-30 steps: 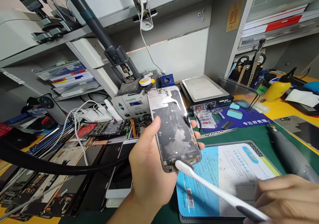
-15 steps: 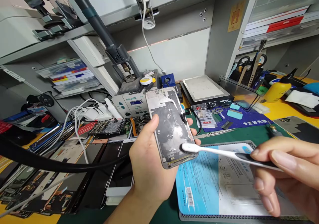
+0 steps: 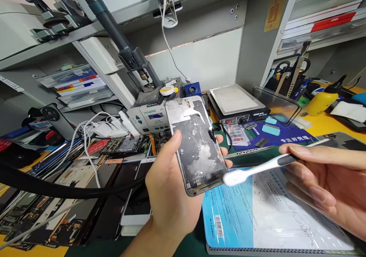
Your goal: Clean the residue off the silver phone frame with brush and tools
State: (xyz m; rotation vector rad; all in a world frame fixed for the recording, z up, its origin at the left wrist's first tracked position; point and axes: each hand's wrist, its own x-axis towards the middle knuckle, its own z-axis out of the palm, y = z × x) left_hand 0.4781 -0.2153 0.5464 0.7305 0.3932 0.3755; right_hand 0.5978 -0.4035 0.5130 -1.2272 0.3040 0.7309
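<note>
A phone screen assembly [image 3: 197, 146] lies tilted in my left hand [image 3: 171, 184], its back facing me. My thumb presses its left edge and the fingertips curl round the right edge. Pale flakes and a whitish patch cover its dark back. My right hand [image 3: 314, 180] grips a white toothbrush [image 3: 263, 167] with black on the handle. The brush head is by the phone part's lower right corner, bristles turned away from view; whether it touches, I cannot tell. Below lies a blue and white printed package [image 3: 228, 211].
Several phone screens [image 3: 108, 207] lie at the left, crossed by a black cable [image 3: 71, 184]. Behind stand a soldering station [image 3: 148, 118] and a flat heating plate [image 3: 237, 100]. A yellow bottle [image 3: 321, 102] is at the right. Tweezers [image 3: 251, 151] rest on the green mat.
The toothbrush head has moved right and slightly down, off the phone part's back to its corner. My right hand has turned, tilting the handle upward. The left hand keeps its hold.
</note>
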